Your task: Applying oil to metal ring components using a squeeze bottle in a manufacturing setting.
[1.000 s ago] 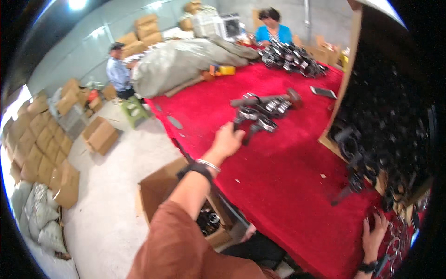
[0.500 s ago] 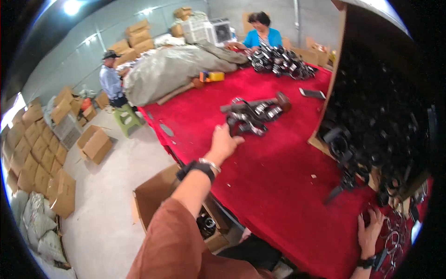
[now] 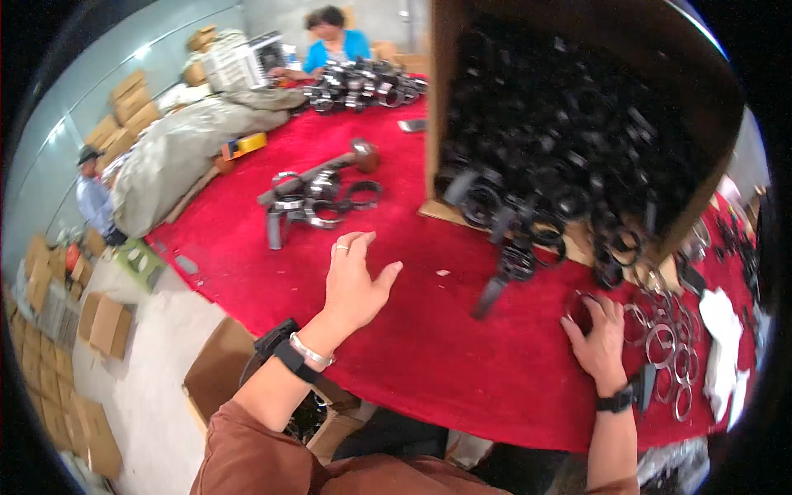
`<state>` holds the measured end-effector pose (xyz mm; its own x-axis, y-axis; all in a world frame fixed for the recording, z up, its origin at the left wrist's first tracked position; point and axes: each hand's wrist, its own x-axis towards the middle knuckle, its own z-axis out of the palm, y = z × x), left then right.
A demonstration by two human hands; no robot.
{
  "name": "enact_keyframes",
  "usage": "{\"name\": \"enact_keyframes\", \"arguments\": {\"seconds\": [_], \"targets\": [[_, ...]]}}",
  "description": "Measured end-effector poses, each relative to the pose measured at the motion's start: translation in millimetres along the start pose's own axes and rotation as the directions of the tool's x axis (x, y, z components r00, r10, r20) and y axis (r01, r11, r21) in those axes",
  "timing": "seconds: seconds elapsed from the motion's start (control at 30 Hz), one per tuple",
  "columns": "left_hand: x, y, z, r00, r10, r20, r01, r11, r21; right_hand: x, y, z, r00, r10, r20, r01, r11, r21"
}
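Two bare hands are over a table covered in red cloth (image 3: 445, 355). The left hand (image 3: 356, 285) is empty, fingers spread and thumb apart, just nearer than a loose cluster of shiny ring clamps with dark handles (image 3: 322, 185). Among the clamps lies a rod with a rounded brown end (image 3: 365, 155).

The right hand (image 3: 601, 334) is low at the near right, fingers bent toward the cloth. A thin ring (image 3: 569, 307) shows at its fingertips; I cannot tell whether they grip it. Just right of this hand lie many thin metal rings (image 3: 676, 350), with a crumpled white cloth (image 3: 721, 351) farther right.

Beyond the right hand, a large open carton (image 3: 434, 124) is full of dark clamps (image 3: 561, 157), some spilling onto the red cloth. A phone (image 3: 412, 126) lies left of it.

At the far side, a person in blue (image 3: 359, 45) sits behind a heap of clamps (image 3: 359, 87). Far left, another person (image 3: 95, 198) stands near a yellow and blue box (image 3: 245, 146) on the table; its printing is too blurred to read.
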<state>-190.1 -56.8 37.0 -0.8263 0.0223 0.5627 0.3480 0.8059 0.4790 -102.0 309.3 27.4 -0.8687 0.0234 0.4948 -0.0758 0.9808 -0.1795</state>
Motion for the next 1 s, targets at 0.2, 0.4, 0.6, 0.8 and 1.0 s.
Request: {"name": "enact_keyframes", "arguments": {"seconds": [0.2,0.4,0.6,0.8,1.0], "targets": [[-6.3,96.8,42.6,0.910,0.152,0.387,-0.136,0.988,-0.070,4.9,12.4,8.6,0.999,0.014,-0.035,-0.014,1.000,0.004],[-9.8,118.9,90.1,0.925,0.115,0.361,-0.020,0.966,-0.258,6.0,15.7,7.1,0.998,0.040,-0.039,-0.040,0.999,0.020],[-12.0,110.5,106.1,0.958,0.055,0.281,0.077,0.896,-0.438,4.0,5.1,-1.2,0.995,0.073,0.071,-0.075,0.997,0.034],[-23.3,118.4,103.2,0.910,0.115,0.399,0.169,0.776,-0.608,1.0,7.6,-2.6,0.996,0.060,0.063,-0.063,0.996,0.058],[-22.2,118.3,96.6,0.868,0.135,0.478,0.213,0.769,-0.603,4.7,4.2,-3.0,0.994,0.076,0.075,-0.079,0.996,0.029]]}}
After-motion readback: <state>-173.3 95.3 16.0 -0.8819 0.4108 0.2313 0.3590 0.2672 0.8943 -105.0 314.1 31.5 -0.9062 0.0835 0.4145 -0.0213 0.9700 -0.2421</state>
